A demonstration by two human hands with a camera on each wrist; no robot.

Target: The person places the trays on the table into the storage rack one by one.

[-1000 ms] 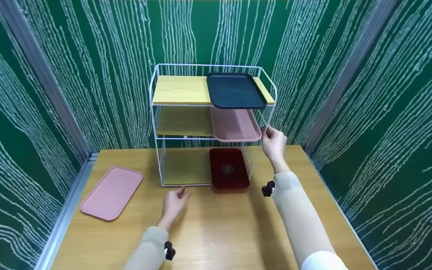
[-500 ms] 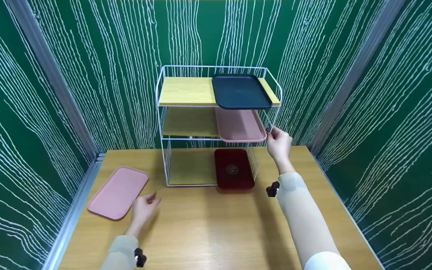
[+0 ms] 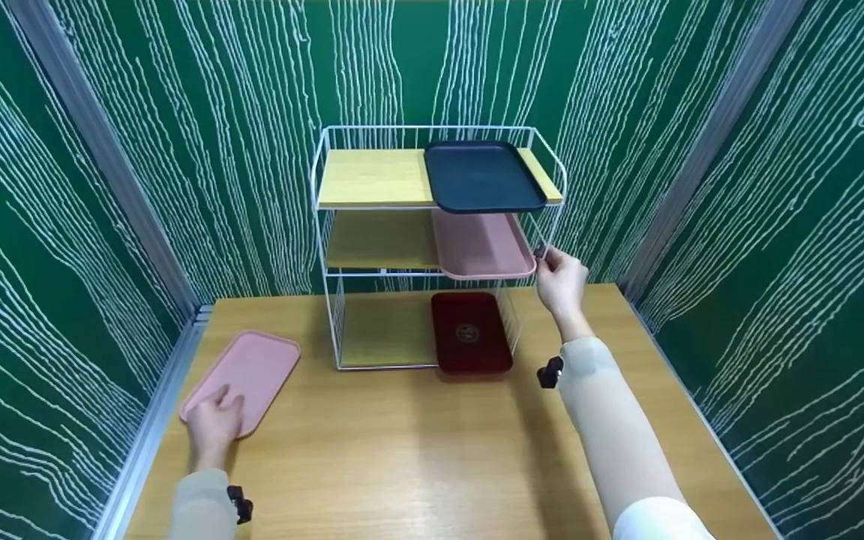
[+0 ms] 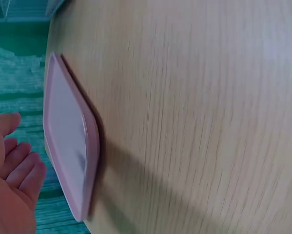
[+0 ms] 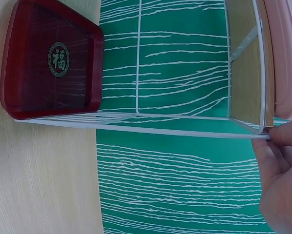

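Note:
A pink tray (image 3: 271, 364) lies flat on the table at the left. My left hand (image 3: 213, 429) is over its near end, fingers loosely bent; the left wrist view shows the hand (image 4: 14, 180) apart from the tray, holding nothing. At the right, my right hand (image 3: 561, 285) pinches the front right post of a white wire rack (image 3: 329, 315), level with the middle shelf. Another pink tray (image 3: 483, 247) sits on that shelf, close to the fingers. A dark tray (image 3: 484, 178) is on the top shelf, and a dark red tray (image 5: 60, 63) with a round emblem rests at the bottom.
The trays on the rack stand toward its right side, their front ends poking slightly past the shelf edges. Green walls (image 3: 424, 75) with white streaks and grey metal corner posts (image 3: 113, 150) enclose the wooden table (image 3: 402, 450).
My left hand has moved left from the rack's lower front edge to above the pink tray on the table. The right hand keeps its grip on the post.

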